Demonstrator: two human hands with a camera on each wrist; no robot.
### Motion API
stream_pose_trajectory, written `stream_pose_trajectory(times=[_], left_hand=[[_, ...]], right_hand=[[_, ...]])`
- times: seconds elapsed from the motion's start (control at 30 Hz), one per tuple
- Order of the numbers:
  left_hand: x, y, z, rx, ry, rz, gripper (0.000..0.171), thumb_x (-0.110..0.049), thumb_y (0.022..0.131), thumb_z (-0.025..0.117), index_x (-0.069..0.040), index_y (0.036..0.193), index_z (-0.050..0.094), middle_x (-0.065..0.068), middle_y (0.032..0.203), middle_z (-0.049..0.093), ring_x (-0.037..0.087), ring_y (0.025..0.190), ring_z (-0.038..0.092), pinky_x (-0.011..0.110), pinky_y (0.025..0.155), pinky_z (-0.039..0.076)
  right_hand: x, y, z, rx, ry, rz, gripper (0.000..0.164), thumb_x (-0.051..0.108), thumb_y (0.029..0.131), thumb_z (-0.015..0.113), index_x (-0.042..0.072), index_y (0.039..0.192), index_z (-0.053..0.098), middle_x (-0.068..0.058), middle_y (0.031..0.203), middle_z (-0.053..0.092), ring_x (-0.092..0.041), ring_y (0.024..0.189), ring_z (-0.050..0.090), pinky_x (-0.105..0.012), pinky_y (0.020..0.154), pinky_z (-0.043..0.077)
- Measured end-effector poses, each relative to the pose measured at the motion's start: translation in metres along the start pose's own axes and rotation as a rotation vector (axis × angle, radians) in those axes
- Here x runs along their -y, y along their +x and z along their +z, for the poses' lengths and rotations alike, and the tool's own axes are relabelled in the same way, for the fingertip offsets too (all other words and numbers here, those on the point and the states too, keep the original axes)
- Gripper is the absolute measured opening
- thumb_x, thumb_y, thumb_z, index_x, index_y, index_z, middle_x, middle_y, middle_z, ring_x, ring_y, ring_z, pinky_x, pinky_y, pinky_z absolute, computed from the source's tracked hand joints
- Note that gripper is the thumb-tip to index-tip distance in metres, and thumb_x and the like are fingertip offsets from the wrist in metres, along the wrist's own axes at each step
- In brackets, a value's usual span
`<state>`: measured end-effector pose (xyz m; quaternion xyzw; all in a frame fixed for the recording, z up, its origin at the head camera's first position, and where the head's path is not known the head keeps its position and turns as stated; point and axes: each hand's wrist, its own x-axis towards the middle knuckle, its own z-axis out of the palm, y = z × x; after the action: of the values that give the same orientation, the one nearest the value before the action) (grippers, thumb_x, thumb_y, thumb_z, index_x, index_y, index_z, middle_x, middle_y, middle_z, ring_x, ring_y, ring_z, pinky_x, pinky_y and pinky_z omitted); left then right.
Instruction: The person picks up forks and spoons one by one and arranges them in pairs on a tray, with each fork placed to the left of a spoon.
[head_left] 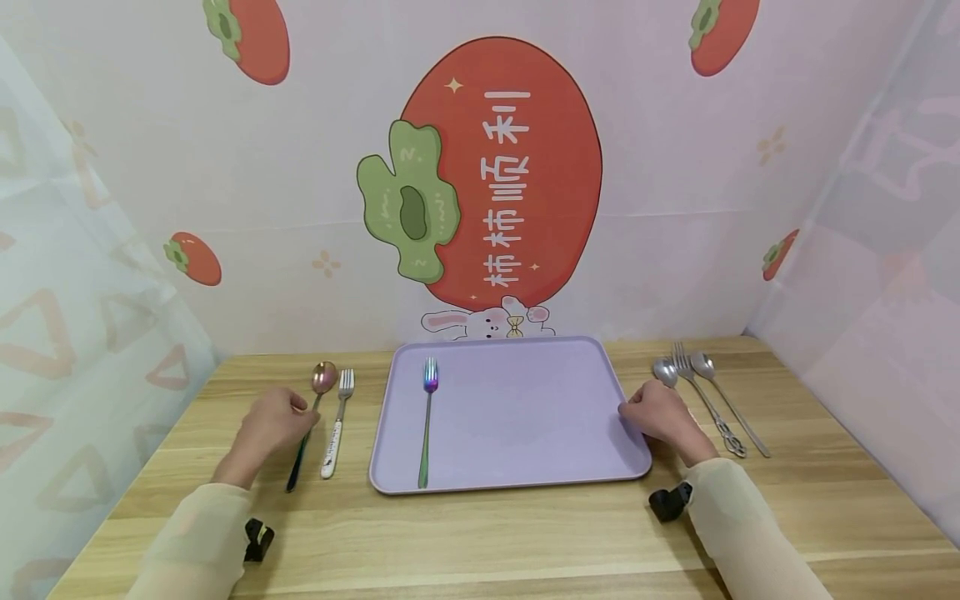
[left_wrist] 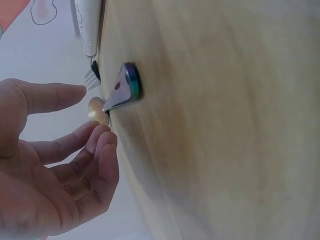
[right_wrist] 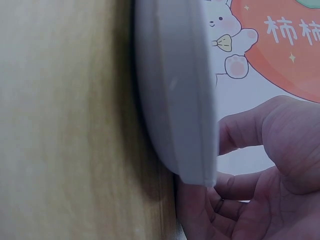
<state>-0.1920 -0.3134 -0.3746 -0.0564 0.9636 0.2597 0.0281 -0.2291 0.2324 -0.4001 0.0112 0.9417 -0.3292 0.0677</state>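
Head view bright, evenly lit; wrist views dimmer, softer; dark shadow alongside tray (right_wrist: 175,95).

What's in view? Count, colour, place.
Tray: 1, lilac, table centre
Iridescent fork: 1, purple/green, tray's left side
Coppery spoon: 1, coppery, dark handle, far left
White-handled fork: 1, silver/white, left of tray
Spoons: 2, silver, right of tray
Ornate fork: 1, silver, between those
Table: 1, light wood, below
Backdrop: 1, whitish, red persimmon print, behind
Side sheets: 2, pale, left/right
Wrist units: 2, black, at wrists
Sleeves: 2, cream, forearms
Left hand: 1, at coppery spoon
Right hand: 1, gripping tray edge
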Motion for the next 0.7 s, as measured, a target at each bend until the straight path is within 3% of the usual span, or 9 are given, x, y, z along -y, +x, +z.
stream_pose_trajectory(times=[0.33,0.53,0.7], left_hand=[[-0.0019,0.0006,-0.0002,0.064,0.02,-0.027,0.048,-0.022,0.089,0.072,0.016,0.115,0.059,0.033,0.111,0.063,0.042,0.095,0.062,0.055,0.077,0.054],[-0.0041,0.0008,0.0003,0.058,0.031,-0.032,0.039,-0.018,0.089,0.073,0.015,0.108,0.063,0.025,0.098,0.065,0.032,0.083,0.06,0.043,0.067,0.053],[-0.0037,0.0034,0.002,0.042,0.058,-0.023,0.03,-0.013,0.089,0.071,0.013,0.103,0.067,0.025,0.099,0.067,0.033,0.084,0.061,0.047,0.069,0.053]], right_hand=[[-0.0009,0.0001,0.0003,-0.008,-0.005,0.006,0.037,0.015,0.087,0.058,0.015,0.054,0.042,0.005,0.05,0.036,-0.011,0.046,0.04,-0.024,0.045,0.034],[-0.0004,0.0001,0.0004,-0.006,0.001,0.011,0.037,0.015,0.087,0.058,0.015,0.054,0.042,0.005,0.05,0.035,-0.011,0.046,0.038,-0.024,0.045,0.033],[0.0005,-0.0002,0.0003,-0.003,0.01,0.02,0.037,0.015,0.088,0.058,0.014,0.054,0.042,0.005,0.05,0.035,-0.011,0.046,0.038,-0.024,0.045,0.032]])
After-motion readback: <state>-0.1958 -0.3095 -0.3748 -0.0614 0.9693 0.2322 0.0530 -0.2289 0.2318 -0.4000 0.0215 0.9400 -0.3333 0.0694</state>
